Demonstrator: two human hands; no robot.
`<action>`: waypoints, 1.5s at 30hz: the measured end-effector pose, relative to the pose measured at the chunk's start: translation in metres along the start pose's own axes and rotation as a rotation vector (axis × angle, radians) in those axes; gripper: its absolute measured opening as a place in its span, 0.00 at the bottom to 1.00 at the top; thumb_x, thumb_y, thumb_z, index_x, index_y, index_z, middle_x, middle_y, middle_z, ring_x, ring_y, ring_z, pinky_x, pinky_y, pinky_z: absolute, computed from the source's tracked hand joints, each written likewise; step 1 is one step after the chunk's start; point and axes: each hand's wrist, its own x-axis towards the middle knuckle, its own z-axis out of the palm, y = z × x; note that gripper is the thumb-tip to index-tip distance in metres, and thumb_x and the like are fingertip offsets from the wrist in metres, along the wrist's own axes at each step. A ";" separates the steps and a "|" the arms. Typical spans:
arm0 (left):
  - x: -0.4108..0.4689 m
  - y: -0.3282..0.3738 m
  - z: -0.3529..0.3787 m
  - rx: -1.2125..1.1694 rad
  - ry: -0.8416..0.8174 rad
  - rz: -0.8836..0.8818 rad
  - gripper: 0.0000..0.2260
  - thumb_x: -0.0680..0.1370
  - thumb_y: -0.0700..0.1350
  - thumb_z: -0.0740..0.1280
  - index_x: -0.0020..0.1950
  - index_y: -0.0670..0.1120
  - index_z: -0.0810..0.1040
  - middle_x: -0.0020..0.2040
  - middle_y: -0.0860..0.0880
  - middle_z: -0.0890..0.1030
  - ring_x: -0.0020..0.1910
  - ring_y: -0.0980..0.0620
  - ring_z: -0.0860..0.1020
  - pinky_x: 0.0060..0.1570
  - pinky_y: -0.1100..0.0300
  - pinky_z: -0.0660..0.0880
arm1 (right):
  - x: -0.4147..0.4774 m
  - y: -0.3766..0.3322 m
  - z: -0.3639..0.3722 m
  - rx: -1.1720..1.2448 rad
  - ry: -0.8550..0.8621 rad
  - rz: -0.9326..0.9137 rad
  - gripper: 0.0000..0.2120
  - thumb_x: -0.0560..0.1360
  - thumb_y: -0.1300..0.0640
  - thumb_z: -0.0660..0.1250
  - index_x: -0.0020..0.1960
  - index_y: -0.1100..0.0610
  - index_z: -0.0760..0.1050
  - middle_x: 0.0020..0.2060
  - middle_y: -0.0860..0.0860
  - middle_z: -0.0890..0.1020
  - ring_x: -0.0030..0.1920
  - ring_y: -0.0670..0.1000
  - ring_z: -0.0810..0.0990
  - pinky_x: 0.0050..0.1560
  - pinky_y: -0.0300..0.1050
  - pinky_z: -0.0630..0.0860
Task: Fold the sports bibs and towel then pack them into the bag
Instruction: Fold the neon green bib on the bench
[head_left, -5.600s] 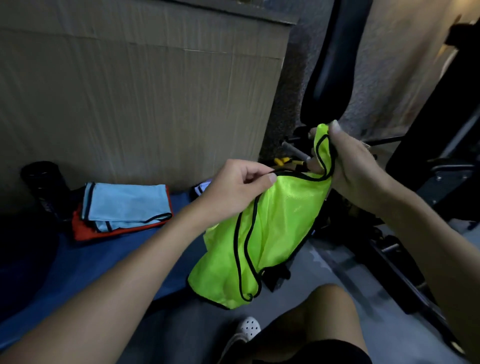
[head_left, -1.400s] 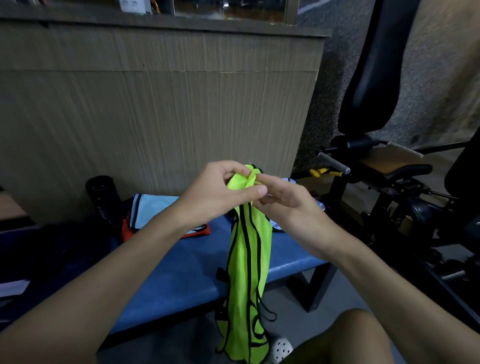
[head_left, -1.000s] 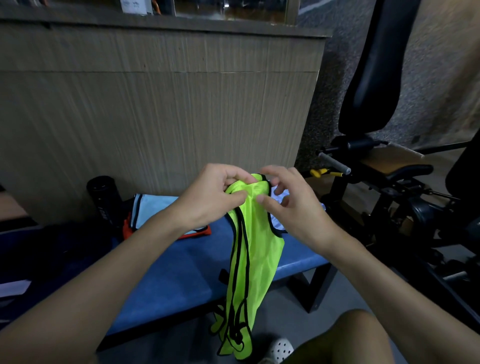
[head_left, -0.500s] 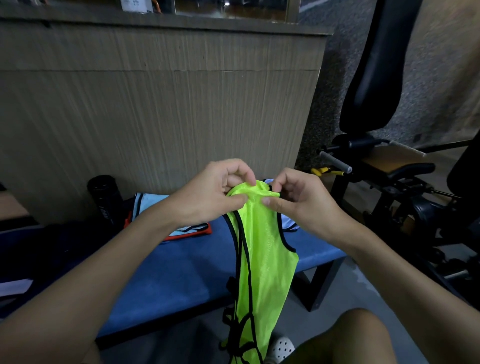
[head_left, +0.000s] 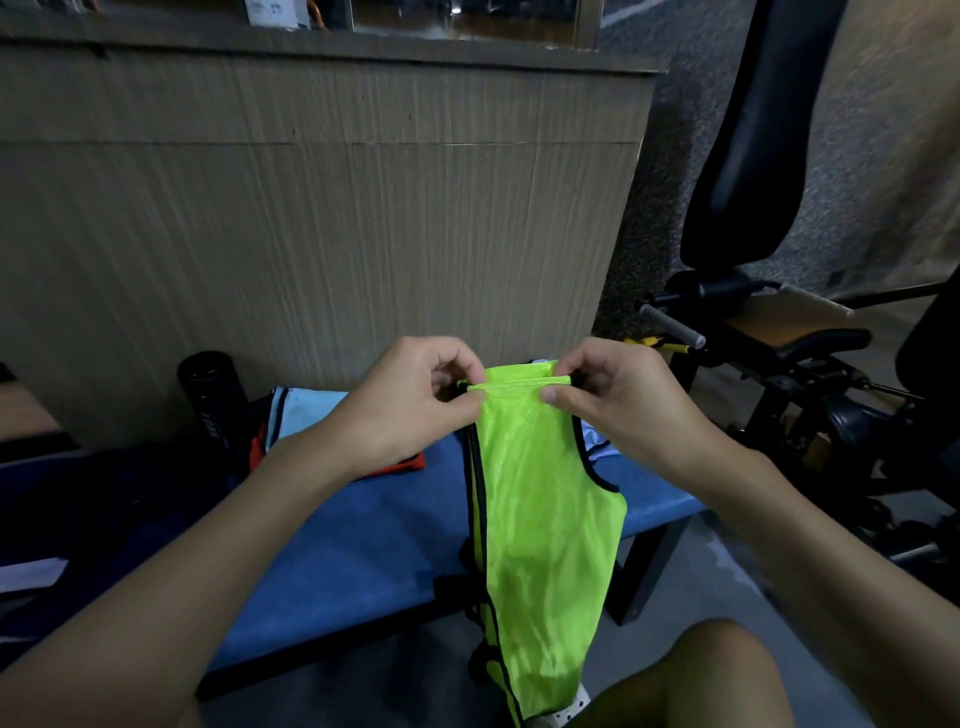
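A: Where does the bib (head_left: 540, 519) sit?

B: Between the hands; the left hand (head_left: 410, 400) pinches its top left corner, the right hand (head_left: 618, 405) its top right; it hangs in front of the bench (head_left: 363, 545), down past the front edge.

A: And on the bench?

B: A folded pile (head_left: 311, 410) lies behind the left hand; a cloth (head_left: 595, 441) lies behind the right hand, near the bench's right end; a bottle (head_left: 210, 395) stands left of the pile.

A: Around it?

B: A panel (head_left: 311, 234) stands behind the bench; a machine (head_left: 779, 364) stands to its right; a knee (head_left: 701, 675) sits nearest, right of the bib's lower end.
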 end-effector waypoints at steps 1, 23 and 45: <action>0.000 0.000 0.000 0.012 0.004 -0.004 0.09 0.73 0.35 0.72 0.41 0.49 0.79 0.40 0.46 0.83 0.37 0.55 0.78 0.48 0.48 0.78 | 0.000 -0.001 -0.002 -0.076 0.000 -0.005 0.09 0.71 0.55 0.75 0.39 0.51 0.75 0.31 0.50 0.79 0.31 0.48 0.75 0.36 0.49 0.76; -0.007 -0.003 0.033 -0.485 0.249 -0.203 0.18 0.76 0.41 0.72 0.65 0.45 0.76 0.54 0.45 0.84 0.54 0.54 0.81 0.59 0.60 0.77 | 0.006 -0.014 -0.008 0.072 0.039 0.045 0.07 0.72 0.59 0.75 0.45 0.50 0.78 0.39 0.60 0.83 0.43 0.65 0.82 0.45 0.64 0.79; 0.000 -0.001 0.045 -0.501 0.326 -0.112 0.18 0.81 0.44 0.65 0.43 0.29 0.71 0.39 0.45 0.70 0.35 0.51 0.64 0.29 0.63 0.59 | 0.007 -0.025 -0.023 0.233 0.036 0.013 0.07 0.77 0.69 0.67 0.50 0.59 0.76 0.41 0.61 0.81 0.42 0.52 0.78 0.48 0.51 0.77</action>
